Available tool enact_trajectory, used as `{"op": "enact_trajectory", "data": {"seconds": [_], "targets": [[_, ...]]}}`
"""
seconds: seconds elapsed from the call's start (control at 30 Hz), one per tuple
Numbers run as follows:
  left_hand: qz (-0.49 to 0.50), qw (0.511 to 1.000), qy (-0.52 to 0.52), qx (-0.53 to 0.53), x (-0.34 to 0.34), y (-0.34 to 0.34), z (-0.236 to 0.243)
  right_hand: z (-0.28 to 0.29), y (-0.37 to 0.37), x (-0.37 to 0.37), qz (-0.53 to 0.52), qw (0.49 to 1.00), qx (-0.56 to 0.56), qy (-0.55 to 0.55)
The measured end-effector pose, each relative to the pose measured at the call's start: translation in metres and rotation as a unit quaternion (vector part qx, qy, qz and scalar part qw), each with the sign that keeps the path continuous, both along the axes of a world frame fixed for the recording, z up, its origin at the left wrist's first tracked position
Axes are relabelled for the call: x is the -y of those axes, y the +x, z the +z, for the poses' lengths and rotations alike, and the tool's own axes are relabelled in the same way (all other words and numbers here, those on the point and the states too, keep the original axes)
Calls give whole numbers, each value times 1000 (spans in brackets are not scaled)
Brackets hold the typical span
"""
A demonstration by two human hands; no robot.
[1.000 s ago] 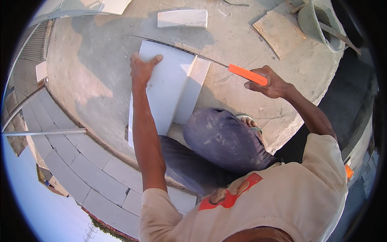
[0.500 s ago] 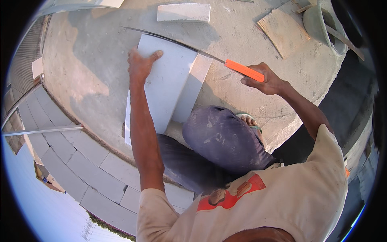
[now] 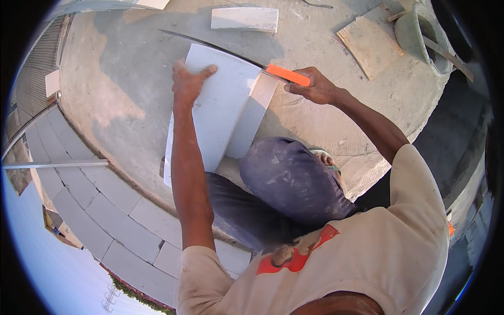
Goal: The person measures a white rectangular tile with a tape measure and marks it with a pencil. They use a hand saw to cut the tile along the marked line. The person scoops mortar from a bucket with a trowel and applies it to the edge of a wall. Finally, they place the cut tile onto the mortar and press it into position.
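A pale, smooth-faced building block (image 3: 220, 100) lies in front of my legs, resting against a second pale block (image 3: 254, 115) on its right. My left hand (image 3: 190, 84) grips its left edge near the far corner, the thumb laid on the top face and the fingers over the side. In my right hand (image 3: 316, 86) is a hand saw (image 3: 287, 74), held by its orange handle. The saw's long dark blade runs leftward along the block's far edge and its tip sticks out past the far left corner. How deep the blade sits cannot be made out.
A loose pale block piece (image 3: 245, 20) lies on the concrete beyond. A worn board (image 3: 369, 43) and a grey bucket (image 3: 412, 39) with a stick in it are at the far right. A block wall (image 3: 121, 226) curves along the left, crossed by a metal bar (image 3: 58, 164). The slab drops off rightward.
My right hand has pushed the saw handle left and away from me, closer to the block. My left hand keeps its hold on the block.
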State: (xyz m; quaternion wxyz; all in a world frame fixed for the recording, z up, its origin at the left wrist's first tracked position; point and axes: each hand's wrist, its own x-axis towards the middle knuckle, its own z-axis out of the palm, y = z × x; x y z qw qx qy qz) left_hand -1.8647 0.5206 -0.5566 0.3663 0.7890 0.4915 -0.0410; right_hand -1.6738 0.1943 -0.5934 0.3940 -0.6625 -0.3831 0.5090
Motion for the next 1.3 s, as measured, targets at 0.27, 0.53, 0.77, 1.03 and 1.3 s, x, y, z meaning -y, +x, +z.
{"op": "enact_trajectory", "data": {"seconds": [0.27,0.53,0.77,1.03,1.3], "targets": [[8,998,33,-60,7,7,18,-11,-4,-10,3,1000,13,24],[9,1000,14,-23,11,11,29,-2,26,36,89,935,342,-5],[28,998,29,-57,11,4,32,21,82,-21,69,929,363,11],[22,998,23,-50,0,0,15,-55,190,-230,-80,828,520,-196],[23,997,73,0,14,2,5,-66,208,-136,137,775,610,-96]]}}
